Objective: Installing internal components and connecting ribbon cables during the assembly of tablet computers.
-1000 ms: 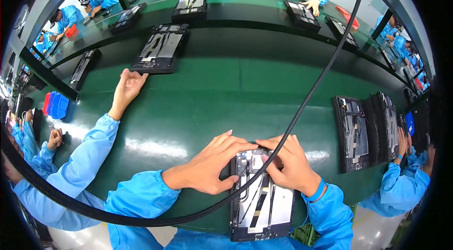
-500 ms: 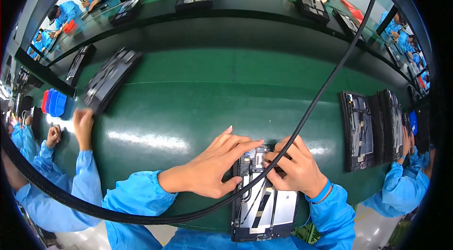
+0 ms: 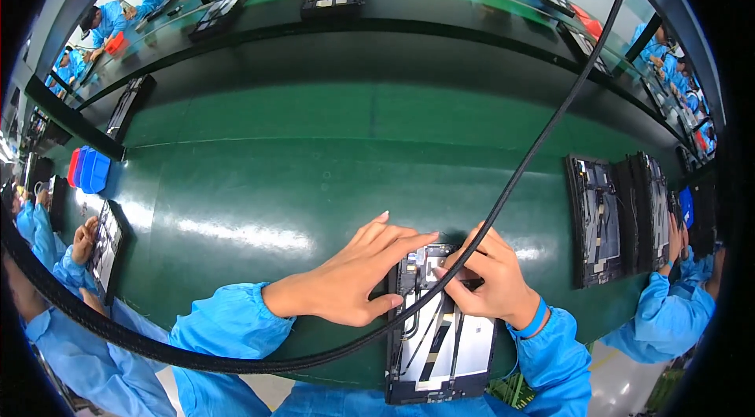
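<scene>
In front of me lies an opened tablet-like device (image 3: 474, 346) in a black frame, its silver-white inner panel, black strips and thin cables exposed. My left hand (image 3: 350, 279) has its fingers spread, with the index fingertip at the device's top edge and the thumb by its left side. Over the upper part of the device, my right hand (image 3: 494, 279) is closed in a pinch near the parts there. What its fingertips hold, if anything, is too small to make out. A blue band (image 3: 535, 316) circles my right wrist.
A thick black cable (image 3: 543, 138) crosses the view in front of my hands. Similar devices stand at the right (image 3: 602, 220), and another device (image 3: 106, 248) is with a co-worker at the left. Blue bins (image 3: 95, 171) sit nearby. A raised shelf (image 3: 259, 12) holds more devices.
The co-worker on the left has drawn a device from the table toward themselves. A device on the far shelf has moved back toward a person there. My right fingers have shifted slightly; my left hand stays.
</scene>
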`<control>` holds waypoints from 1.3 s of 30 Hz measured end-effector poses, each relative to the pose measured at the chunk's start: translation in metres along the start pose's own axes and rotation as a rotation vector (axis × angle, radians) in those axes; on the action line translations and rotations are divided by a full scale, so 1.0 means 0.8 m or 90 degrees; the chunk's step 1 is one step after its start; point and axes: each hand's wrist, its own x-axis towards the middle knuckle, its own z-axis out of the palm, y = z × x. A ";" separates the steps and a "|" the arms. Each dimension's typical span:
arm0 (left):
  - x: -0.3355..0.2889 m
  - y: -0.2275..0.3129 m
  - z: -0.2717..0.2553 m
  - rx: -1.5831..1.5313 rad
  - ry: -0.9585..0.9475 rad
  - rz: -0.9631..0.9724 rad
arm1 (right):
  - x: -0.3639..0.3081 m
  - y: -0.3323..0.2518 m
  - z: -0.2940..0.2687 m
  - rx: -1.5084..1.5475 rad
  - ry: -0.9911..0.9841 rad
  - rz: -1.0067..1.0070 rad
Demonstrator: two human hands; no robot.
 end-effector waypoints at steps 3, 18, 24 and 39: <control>0.000 0.001 0.000 -0.006 -0.001 -0.002 | 0.001 0.000 -0.003 0.015 -0.014 0.015; 0.003 0.005 -0.005 -0.023 -0.031 -0.036 | 0.000 -0.003 0.004 0.021 -0.052 0.020; 0.005 0.007 -0.007 -0.032 -0.038 -0.043 | 0.001 -0.012 0.004 -0.019 -0.062 0.029; 0.003 0.002 -0.006 -0.024 -0.024 -0.019 | 0.003 -0.019 0.004 -0.008 -0.093 0.086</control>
